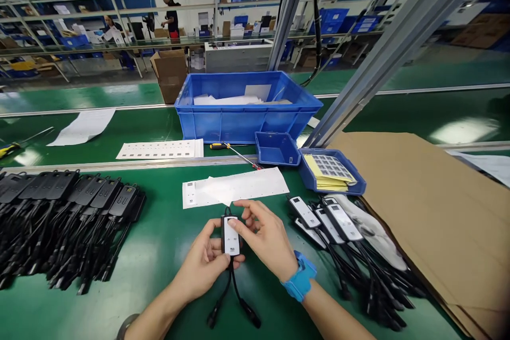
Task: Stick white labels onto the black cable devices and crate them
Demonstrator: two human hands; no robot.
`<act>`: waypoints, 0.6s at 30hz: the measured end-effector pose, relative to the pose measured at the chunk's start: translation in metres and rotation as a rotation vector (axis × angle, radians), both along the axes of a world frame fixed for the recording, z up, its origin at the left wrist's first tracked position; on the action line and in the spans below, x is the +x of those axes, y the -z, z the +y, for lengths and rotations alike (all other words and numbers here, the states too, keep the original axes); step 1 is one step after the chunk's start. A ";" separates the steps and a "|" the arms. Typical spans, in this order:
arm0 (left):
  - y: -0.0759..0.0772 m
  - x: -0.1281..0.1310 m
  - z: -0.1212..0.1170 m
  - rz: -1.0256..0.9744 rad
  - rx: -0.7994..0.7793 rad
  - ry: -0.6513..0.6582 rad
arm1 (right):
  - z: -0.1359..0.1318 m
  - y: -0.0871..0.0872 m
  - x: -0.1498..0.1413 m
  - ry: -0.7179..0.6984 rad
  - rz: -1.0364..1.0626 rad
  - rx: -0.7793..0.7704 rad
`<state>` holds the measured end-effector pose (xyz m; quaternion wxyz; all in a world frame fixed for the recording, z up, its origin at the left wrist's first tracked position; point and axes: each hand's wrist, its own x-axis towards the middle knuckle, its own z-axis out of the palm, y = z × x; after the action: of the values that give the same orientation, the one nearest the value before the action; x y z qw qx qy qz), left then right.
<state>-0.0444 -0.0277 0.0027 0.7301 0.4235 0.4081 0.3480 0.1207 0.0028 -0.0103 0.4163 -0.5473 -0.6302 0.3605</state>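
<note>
A small black control box with a white face label and two short cables is between my hands over the green bench. My left hand grips it by its left side and lower edge, the thumb near the label's bottom. On the label's upper part presses the thumb of my right hand, its index finger stretched past the top; a blue band circles that wrist. Just beyond lies a white label sheet, mostly bare, with a few labels at its left end.
Black unlabelled boxes with cables lie in rows at left; several white-labelled ones are piled at right. A large blue bin, small blue tray, yellow sticker stack, screwdrivers and brown cardboard surround the work area.
</note>
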 end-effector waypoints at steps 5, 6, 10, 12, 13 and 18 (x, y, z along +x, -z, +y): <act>0.001 -0.003 0.002 -0.063 -0.093 -0.044 | 0.004 0.008 -0.004 -0.140 -0.026 -0.053; 0.002 -0.004 0.003 -0.093 -0.109 -0.061 | 0.003 0.010 -0.008 -0.180 -0.008 -0.063; 0.005 -0.007 0.006 -0.174 -0.100 -0.132 | -0.007 0.018 -0.023 -0.288 0.074 -0.143; 0.008 -0.006 0.007 -0.192 -0.078 -0.180 | -0.010 0.021 -0.027 -0.337 0.147 -0.182; 0.010 -0.006 0.007 -0.196 -0.070 -0.196 | -0.012 0.023 -0.028 -0.361 0.191 -0.191; 0.028 -0.005 0.008 -0.118 -0.043 -0.218 | -0.010 0.044 -0.028 -0.323 0.256 -0.122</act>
<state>-0.0495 -0.0201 -0.0255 0.7196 0.3399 0.4155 0.4406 0.0931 -0.0075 -0.0539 0.3959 -0.4131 -0.6288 0.5265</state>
